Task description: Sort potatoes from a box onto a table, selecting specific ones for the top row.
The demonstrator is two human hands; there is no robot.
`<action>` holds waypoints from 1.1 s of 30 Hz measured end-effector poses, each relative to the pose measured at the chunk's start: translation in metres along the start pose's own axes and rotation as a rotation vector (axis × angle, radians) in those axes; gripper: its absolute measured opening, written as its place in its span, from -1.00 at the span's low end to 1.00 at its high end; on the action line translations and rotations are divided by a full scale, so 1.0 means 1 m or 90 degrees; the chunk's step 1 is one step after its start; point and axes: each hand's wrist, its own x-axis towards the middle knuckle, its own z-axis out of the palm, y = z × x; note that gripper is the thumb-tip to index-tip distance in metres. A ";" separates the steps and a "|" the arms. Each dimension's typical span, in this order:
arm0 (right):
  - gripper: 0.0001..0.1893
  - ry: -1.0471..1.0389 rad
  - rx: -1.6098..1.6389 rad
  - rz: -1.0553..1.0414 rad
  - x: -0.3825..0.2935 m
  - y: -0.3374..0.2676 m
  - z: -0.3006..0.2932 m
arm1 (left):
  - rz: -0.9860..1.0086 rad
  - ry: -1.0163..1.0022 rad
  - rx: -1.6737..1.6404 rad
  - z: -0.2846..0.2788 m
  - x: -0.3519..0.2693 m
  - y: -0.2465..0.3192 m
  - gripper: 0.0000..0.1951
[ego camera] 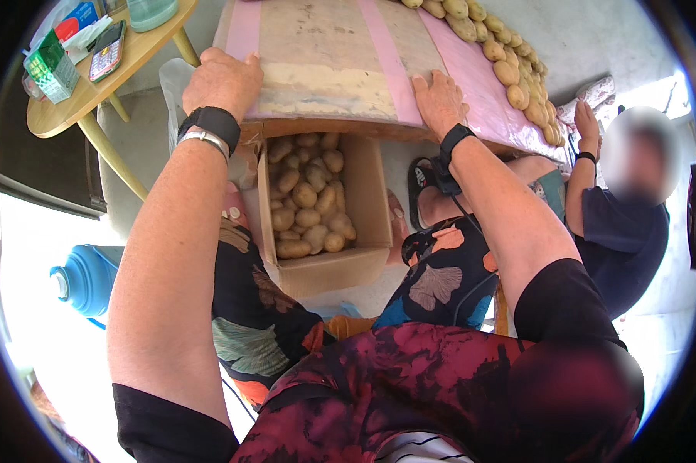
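Observation:
My left hand (223, 81) rests at the left front edge of a low table covered with worn sheeting and pink strips (324, 63), its fingers curled and partly hidden from view. Flat on the same front edge, further right, lies my right hand (440, 104), fingers somewhat apart and nothing held. Both wrists wear black bands. Below the edge, between my legs, an open cardboard box (368, 197) holds many potatoes (305, 195). More potatoes (515, 72) lie in rows along the right side of the tabletop.
A person (625, 231) sits at the right, one hand raised. On the upper left, a small wooden table (145, 49) bears a phone (108, 51), a green carton (51, 68) and a clear container (151, 11). A blue jug (90, 278) stands at my left.

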 end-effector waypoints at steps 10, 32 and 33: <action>-0.41 -0.013 0.007 -0.011 -0.002 0.000 -0.004 | -0.008 0.004 -0.001 0.003 0.002 0.000 -0.35; -0.40 0.016 0.027 -0.020 -0.001 0.003 0.000 | 0.056 0.092 0.007 -0.003 0.003 0.002 -0.46; -0.41 0.016 0.022 -0.020 0.001 0.003 0.002 | 0.060 0.098 0.015 -0.009 -0.007 0.009 -0.46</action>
